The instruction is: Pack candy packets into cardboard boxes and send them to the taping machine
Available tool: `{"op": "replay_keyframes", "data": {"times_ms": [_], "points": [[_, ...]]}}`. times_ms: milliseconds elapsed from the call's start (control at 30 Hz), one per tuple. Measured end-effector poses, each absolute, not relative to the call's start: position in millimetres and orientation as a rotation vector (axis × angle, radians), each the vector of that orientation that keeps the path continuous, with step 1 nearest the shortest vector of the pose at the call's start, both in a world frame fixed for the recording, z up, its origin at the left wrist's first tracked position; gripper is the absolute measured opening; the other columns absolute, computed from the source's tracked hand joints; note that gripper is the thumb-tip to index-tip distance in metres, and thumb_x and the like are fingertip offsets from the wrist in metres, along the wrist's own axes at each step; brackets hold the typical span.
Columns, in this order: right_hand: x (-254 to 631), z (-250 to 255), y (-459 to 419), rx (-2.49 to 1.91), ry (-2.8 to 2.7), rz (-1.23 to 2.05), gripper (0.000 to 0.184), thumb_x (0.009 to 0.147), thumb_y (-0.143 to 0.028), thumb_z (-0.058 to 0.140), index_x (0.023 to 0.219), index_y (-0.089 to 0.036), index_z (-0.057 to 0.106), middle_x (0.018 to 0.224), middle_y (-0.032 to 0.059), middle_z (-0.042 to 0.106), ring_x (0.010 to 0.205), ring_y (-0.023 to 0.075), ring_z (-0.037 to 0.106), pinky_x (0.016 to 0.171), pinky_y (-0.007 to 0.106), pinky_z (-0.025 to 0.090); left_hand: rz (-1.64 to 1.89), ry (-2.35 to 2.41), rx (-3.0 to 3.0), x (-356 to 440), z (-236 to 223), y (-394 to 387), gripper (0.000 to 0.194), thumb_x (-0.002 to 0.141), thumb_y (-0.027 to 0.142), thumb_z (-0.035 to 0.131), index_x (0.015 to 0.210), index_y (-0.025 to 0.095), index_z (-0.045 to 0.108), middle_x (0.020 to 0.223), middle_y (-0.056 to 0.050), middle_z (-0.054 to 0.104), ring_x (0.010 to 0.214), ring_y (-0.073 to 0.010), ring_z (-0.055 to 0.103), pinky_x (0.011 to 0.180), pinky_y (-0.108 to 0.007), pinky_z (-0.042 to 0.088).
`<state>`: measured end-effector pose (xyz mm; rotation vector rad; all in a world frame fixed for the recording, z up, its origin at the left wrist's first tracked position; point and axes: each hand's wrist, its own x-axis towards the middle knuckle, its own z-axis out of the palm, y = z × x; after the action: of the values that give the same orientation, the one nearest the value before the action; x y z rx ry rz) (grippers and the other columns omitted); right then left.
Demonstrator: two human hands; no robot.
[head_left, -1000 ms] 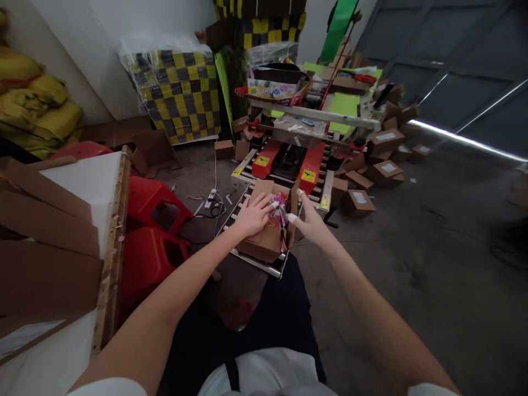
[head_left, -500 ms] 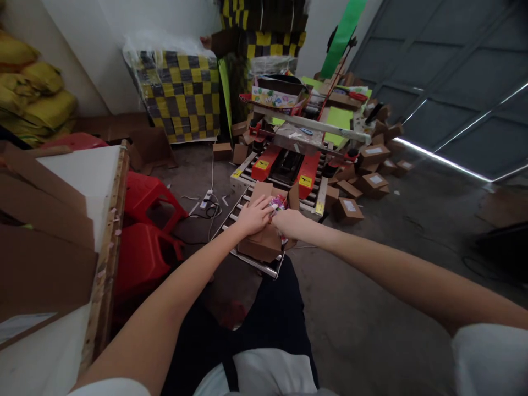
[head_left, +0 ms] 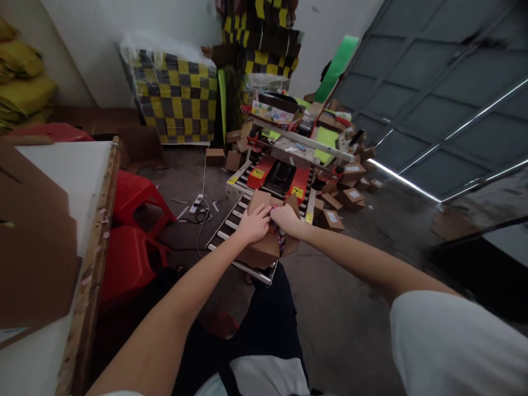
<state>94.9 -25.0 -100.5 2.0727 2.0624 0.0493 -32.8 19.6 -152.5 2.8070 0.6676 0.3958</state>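
Note:
A cardboard box with raised flaps stands on the near end of the roller conveyor. Colourful shiny packets show through its opening. My left hand lies over the box's left top flap, fingers stretched out and pointing toward the opening. Above the packets, my right hand is closed, its knuckles up and its fingers curled down at the opening beside the left fingertips. Whatever those curled fingers grip is hidden.
Ahead stands a red-and-black carton-sealing machine. Many small cartons lie on the floor to the right. Red plastic stools and a white table with a large carton stand left. A power strip lies on the floor.
The view has shifted a little. My right hand now sits slightly farther forward over the opening, its fist more visible. My left hand stays on the flap.

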Motion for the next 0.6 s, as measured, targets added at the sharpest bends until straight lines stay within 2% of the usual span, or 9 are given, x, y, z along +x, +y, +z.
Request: {"op": "replay_keyframes", "data": {"times_ms": [67,133,167,233,300,367,433,533,600], "points": [[93.8,-92.9,-32.1,2.079,2.026,0.049,0.015,0.088,-0.025,0.059,0.091,-0.011,0.063,0.090,0.0056,0.066,0.085,0.0160,0.063,0.082,0.034,0.050,0.391,0.690,2.790,-36.1,-151.2,16.8,0.037,0.090,0.029,0.038,0.120,0.029,0.059,0.151,0.000,0.036,0.139,-0.0236,0.030,0.102,-0.060,0.036],[95.3,-83.2,-45.9,2.094,2.040,0.047,0.005,0.079,-0.015,0.064,0.083,-0.011,0.064,0.086,0.0075,0.067,0.087,0.0179,0.063,0.087,0.034,0.046,0.400,0.709,2.779,-39.8,-151.1,13.5,0.035,0.090,0.036,0.042,0.119,0.030,0.059,0.151,-0.001,0.036,0.140,-0.0245,0.030,0.103,-0.060,0.035],[97.4,-79.6,-54.9,2.101,2.052,0.062,0.006,0.076,-0.012,0.064,0.082,-0.012,0.063,0.088,0.0086,0.067,0.091,0.0193,0.063,0.091,0.035,0.044,0.413,0.716,2.777,-41.5,-151.4,11.8,0.035,0.089,0.039,0.043,0.119,0.030,0.059,0.150,-0.001,0.037,0.140,-0.0248,0.029,0.103,-0.060,0.035],[103.8,-78.0,-74.0,2.305,2.089,0.116,0.010,0.076,-0.015,0.061,0.086,-0.014,0.061,0.098,0.0110,0.066,0.102,0.0223,0.060,0.097,0.038,0.040,0.445,0.722,2.785,-43.9,-152.2,8.3,0.035,0.089,0.042,0.044,0.118,0.031,0.060,0.149,-0.002,0.038,0.140,-0.0249,0.029,0.102,-0.060,0.035],[110.1,-85.4,-89.6,2.665,2.084,0.157,0.017,0.082,-0.023,0.051,0.097,-0.015,0.056,0.109,0.0139,0.062,0.109,0.0236,0.056,0.096,0.039,0.042,0.461,0.726,2.794,-44.8,-152.5,5.7,0.034,0.089,0.042,0.044,0.117,0.031,0.060,0.149,-0.001,0.039,0.140,-0.0249,0.030,0.101,-0.060,0.036],[112.9,-99.1,-97.3,2.963,2.044,0.122,0.025,0.086,-0.026,0.042,0.107,-0.015,0.049,0.113,0.0156,0.060,0.109,0.0219,0.057,0.089,0.036,0.047,0.449,0.738,2.794,-44.7,-152.1,4.8,0.033,0.090,0.042,0.044,0.115,0.030,0.060,0.150,-0.002,0.038,0.140,-0.0248,0.029,0.099,-0.060,0.038],[111.5,-111.9,-96.7,3.033,2.027,0.036,0.029,0.087,-0.026,0.038,0.113,-0.016,0.043,0.113,0.0143,0.061,0.102,0.0191,0.061,0.084,0.033,0.050,0.432,0.739,2.789,-44.1,-151.2,5.4,0.033,0.090,0.040,0.042,0.116,0.029,0.059,0.150,-0.001,0.037,0.140,-0.0242,0.030,0.099,-0.060,0.039],[105.1,-116.4,-87.5,3.087,1.954,-0.056,0.031,0.082,-0.029,0.048,0.111,-0.018,0.043,0.108,0.0120,0.063,0.095,0.0212,0.063,0.081,0.034,0.051,0.416,0.749,2.774,-43.3,-149.0,7.0,0.036,0.091,0.035,0.037,0.120,0.029,0.057,0.151,0.000,0.035,0.140,-0.0234,0.028,0.099,-0.061,0.039],[98.6,-109.2,-80.9,3.087,1.807,-0.078,0.038,0.075,-0.026,0.055,0.110,-0.017,0.044,0.108,0.0136,0.063,0.096,0.0250,0.063,0.081,0.037,0.051,0.397,0.751,2.755,-43.3,-147.4,7.5,0.038,0.093,0.034,0.032,0.122,0.029,0.056,0.152,0.000,0.034,0.141,-0.0238,0.027,0.099,-0.062,0.037]]}}
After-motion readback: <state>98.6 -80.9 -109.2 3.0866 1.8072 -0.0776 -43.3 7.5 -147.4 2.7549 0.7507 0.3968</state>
